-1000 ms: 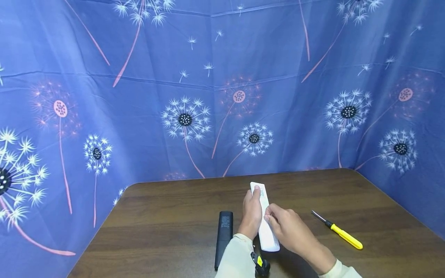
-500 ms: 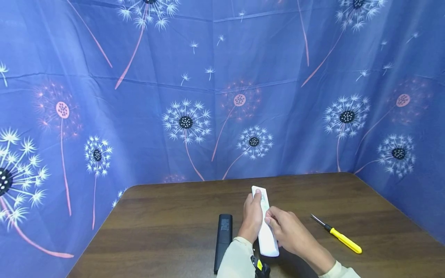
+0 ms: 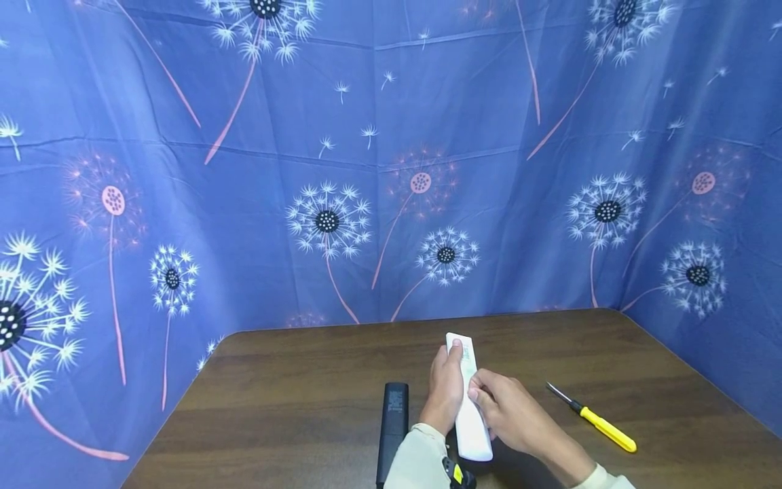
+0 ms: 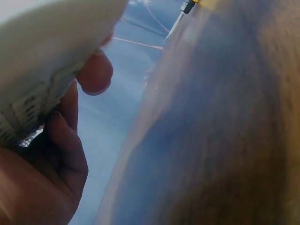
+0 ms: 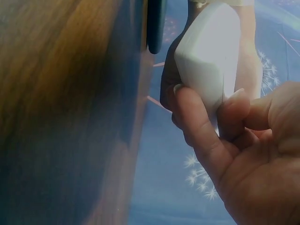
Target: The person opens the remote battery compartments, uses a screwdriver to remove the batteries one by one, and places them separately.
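A white remote control (image 3: 473, 428) is held above the table, its back with faint print facing up. Rows of buttons show on its lower face in the left wrist view. My left hand (image 3: 445, 390) grips it from the left, thumb lying along the back near the far end. My right hand (image 3: 510, 411) is at its right edge about midway, thumb and bent index finger pinching there. In the right wrist view, other fingers (image 5: 199, 119) of that hand reach under the white remote (image 5: 211, 56). What lies between thumb and index finger is too small to make out.
A black remote control (image 3: 393, 424) lies on the brown wooden table (image 3: 293, 407), left of my left forearm, partly behind the sleeve. To the right lies a screwdriver (image 3: 601, 424) with a yellow handle. A blue dandelion-print curtain (image 3: 244, 204) hangs behind the table.
The whole head view has shifted slightly, so everything sits a little lower. Both hands keep about the same hold on the white remote control.
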A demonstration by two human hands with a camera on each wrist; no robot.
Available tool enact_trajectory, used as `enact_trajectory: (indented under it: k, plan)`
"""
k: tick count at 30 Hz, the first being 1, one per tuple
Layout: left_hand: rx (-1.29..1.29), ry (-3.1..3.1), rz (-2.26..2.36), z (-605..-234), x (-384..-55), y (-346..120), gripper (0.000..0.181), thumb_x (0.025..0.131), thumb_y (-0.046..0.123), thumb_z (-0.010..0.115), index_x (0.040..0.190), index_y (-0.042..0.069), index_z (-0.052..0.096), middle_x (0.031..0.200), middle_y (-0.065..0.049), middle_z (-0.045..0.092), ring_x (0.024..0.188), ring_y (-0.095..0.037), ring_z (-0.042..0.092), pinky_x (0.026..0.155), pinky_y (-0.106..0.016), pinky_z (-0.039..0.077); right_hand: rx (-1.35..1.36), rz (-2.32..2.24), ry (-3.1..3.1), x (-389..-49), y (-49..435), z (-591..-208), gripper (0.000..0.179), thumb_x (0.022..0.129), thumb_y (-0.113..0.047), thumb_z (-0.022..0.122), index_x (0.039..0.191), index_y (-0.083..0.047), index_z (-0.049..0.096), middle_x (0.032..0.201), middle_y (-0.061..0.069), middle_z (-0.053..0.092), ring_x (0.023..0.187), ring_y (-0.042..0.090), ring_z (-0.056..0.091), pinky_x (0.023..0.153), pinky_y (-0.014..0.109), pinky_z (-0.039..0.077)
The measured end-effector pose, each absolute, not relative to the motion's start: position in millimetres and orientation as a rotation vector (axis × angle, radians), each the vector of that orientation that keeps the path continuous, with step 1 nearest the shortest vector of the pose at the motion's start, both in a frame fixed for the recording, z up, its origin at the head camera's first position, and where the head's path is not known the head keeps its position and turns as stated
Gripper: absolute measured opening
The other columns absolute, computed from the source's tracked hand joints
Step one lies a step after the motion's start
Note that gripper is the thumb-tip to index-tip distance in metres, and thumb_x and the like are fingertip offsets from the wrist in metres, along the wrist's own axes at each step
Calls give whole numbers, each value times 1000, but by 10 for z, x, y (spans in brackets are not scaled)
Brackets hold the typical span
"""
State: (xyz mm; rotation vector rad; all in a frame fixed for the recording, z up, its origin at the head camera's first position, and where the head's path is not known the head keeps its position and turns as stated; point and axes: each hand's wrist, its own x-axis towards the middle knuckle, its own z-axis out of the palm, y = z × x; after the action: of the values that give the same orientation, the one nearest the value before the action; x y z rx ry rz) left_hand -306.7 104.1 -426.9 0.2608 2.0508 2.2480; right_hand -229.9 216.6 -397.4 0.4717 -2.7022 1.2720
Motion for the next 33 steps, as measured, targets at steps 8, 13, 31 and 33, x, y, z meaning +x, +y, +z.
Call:
enact_trajectory:
  k: [8,13,31,33]
  plan:
    - [253,2128,2219,-4257,-3074,1071,41,105,49,39,112,13,56,88,-5,54,79,-19,54,74,-34,43,456,1343,-2678,-2287,2192,-3978,14,104,-5,50,91,-4,55,75,5,56,59,14,60,47,33,54]
    - [260,2111,2235,-4251,-3094,1070,42,105,48,39,116,11,55,89,-5,54,78,-18,55,71,-33,45,358,1225,-2661,-2278,2144,-3968,13,100,-9,60,88,-9,57,71,-1,54,59,11,55,47,27,50]
    - [254,2078,2314,-4304,-3086,1058,43,106,47,40,117,8,54,89,-5,55,76,-18,54,69,-33,45,231,1014,-2568,-2267,2072,-4021,27,81,-6,76,80,-19,53,68,-8,47,61,6,44,53,23,37]
    - [259,2060,2316,-4299,-3091,1066,44,105,48,40,119,9,53,90,-6,55,77,-18,54,70,-33,45,193,983,-2569,-2263,2070,-4017,27,81,-8,77,79,-20,53,67,-8,47,60,6,45,53,23,38]
